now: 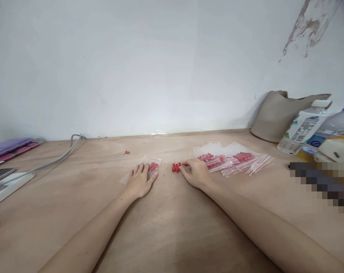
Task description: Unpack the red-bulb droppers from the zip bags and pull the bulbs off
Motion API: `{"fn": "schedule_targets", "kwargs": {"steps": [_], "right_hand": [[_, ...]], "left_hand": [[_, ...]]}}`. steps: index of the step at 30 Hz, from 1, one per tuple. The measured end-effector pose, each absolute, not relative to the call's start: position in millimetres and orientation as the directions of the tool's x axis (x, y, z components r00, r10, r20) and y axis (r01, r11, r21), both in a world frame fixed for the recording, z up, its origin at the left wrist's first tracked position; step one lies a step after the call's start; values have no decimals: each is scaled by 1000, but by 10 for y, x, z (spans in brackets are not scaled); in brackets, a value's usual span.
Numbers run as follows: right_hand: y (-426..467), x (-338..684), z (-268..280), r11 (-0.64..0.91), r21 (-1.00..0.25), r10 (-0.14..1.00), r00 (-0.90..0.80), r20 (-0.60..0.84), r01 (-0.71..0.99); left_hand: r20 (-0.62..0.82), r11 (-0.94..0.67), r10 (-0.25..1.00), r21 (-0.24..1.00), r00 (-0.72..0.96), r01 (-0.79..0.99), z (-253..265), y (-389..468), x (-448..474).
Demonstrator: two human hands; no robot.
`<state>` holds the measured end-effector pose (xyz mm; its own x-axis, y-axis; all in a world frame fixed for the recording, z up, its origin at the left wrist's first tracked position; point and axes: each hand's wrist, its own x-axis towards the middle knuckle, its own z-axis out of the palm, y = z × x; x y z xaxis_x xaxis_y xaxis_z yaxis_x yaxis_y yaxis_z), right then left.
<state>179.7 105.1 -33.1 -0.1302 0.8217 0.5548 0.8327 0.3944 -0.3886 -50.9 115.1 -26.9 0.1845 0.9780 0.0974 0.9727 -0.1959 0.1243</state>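
My left hand [139, 180] lies flat with fingers spread on a clear zip bag [158, 161]. Red bulbs [153, 166] show inside the bag beside my fingers. To the right, small droppers with red bulbs [173, 168] and thin clear stems lie side by side on the table. My right hand [195, 172] has its thumb and index finger closed at the rightmost dropper [180, 165]. Just beyond that hand is a spread pile of zip bags [229, 163] with red bulbs inside, partly hidden by the hand.
Behind the wooden table [166, 227] rises a white wall. At right stand a grey-beige container [271, 117], a labelled bottle [304, 125] and a blue-capped bottle [338, 123]. At left are a grey cable [58, 159], purple packets [11, 148] and a phone [1, 174].
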Motion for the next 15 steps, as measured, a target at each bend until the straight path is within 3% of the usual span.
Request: {"fn": "schedule_targets", "kwargs": {"steps": [7,11,15], "right_hand": [[926,1724,-280,546,-317,725,-248,642,776],[818,1600,-251,581,-325,750,-337,569,746],[734,1533,-240,606,-359,775,-423,470,710]], "left_hand": [[126,-383,922,168,366,908,-251,930,-722],[111,-636,768,247,630,731,-107,719,-883],[135,-690,709,334,692,642,-42,665,-921]]}}
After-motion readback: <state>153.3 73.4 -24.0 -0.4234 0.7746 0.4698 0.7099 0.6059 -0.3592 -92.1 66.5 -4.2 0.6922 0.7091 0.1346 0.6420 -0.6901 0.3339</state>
